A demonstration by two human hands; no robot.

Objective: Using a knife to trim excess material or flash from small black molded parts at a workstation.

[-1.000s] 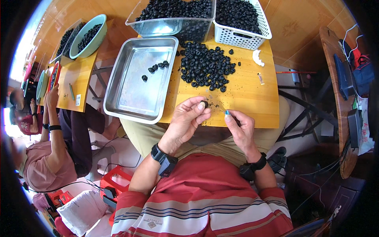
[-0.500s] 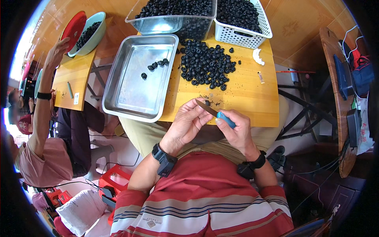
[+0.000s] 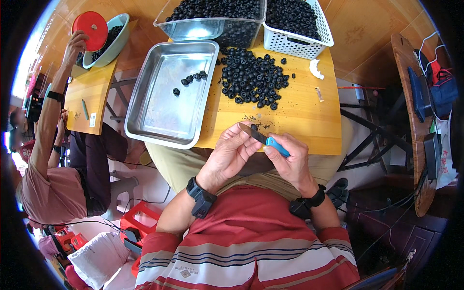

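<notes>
A small knife [image 3: 276, 146] with a blue handle and a dark blade is gripped in my right hand [image 3: 291, 157]. The blade slants up and left, its tip by the fingertips of my left hand [image 3: 232, 147]. My left fingers are pinched against the blade; anything small between them is hidden. Just beyond the blade a single black piece [image 3: 254, 127] sits among dark crumbs. Farther back on the table lies a heap of small round black pieces [image 3: 253, 79], many showing a hollow. A shallow metal tray [image 3: 164, 104] on the left has several such pieces in it.
A clear plastic bin [image 3: 198, 31] and a white perforated basket [image 3: 292, 47], both full of black pieces, stand at the back. A white scrap [image 3: 316, 69] lies at right. Left, another person's hand [image 3: 75, 46] holds a red round lid-like thing [image 3: 91, 30] by a pale green basin [image 3: 123, 41].
My hands and the knife have barely shifted. At left, the other person has turned the red thing to face this way, and that person's other hand has come into view.
</notes>
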